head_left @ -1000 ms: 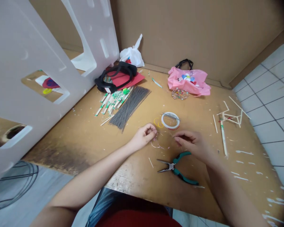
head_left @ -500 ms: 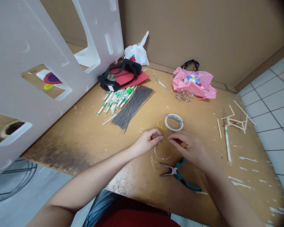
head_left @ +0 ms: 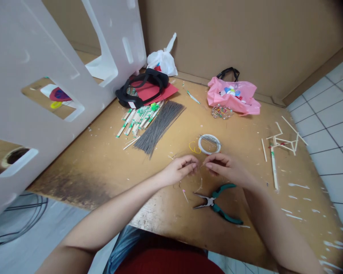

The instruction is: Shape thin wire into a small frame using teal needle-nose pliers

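My left hand (head_left: 185, 168) is pinched closed on a thin wire (head_left: 200, 180), which loops down below the fingers. Close by on the right, my right hand (head_left: 221, 166) also pinches, its fingertips meeting the same wire near its end. Just beyond both hands lies a white ring-shaped roll (head_left: 199, 144) with several grey wires across it, beside a yellow curled wire (head_left: 193, 147). Pliers with teal handles (head_left: 211, 201) rest on the table below my hands, jaws spread. A short wire piece (head_left: 185, 196) lies left of the pliers' jaws.
A bundle of grey wires (head_left: 160, 127) and wrapped chopsticks (head_left: 140, 120) lie left, near a black headset (head_left: 122, 98). A pink bag (head_left: 250, 97) and beaded wire coil (head_left: 221, 112) sit at the back. A stick frame (head_left: 284, 144) lies right; a white plastic panel (head_left: 103, 99) stands left.
My hands have come closer together, and the wire loop below them has swung into a narrower, more upright shape. The right hand has uncovered more of the pliers' upper handle.
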Available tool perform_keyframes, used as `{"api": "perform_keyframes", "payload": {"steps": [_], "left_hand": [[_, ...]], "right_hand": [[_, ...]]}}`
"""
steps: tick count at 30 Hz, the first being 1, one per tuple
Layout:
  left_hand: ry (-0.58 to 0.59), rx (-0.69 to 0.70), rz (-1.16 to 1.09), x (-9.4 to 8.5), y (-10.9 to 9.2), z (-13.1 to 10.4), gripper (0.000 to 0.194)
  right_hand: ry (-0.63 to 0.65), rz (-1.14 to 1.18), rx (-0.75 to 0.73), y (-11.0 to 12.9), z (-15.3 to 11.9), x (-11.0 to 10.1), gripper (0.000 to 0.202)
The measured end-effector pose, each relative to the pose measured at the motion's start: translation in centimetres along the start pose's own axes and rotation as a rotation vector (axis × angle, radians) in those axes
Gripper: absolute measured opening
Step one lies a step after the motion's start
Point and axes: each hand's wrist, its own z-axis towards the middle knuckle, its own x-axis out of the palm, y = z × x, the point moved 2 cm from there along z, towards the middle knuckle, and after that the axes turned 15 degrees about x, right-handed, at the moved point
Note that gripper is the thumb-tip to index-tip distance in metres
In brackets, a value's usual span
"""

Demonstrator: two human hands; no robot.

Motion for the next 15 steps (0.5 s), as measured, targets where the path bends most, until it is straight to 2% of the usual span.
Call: {"api": "perform_keyframes", "payload": {"steps": [3,8,15], "left_hand": [[0.014,0.010,-0.080,0.08,0.12,-0.14,0.022],[0.020,0.036,-0.173,0.07,-0.07,-0.24,0.020],[0.007,-0.031,-0.102,0.13,-0.57,-0.28,0.023]], "right_hand": [[0.061,0.111,0.040,-0.21,0.23,-0.02,0.026],[0.081,0.138,0.042,-0.07,0.42,0.12,0.024],[0.072,0.082,0.018,0.14,0.56,0.42,0.020]]}}
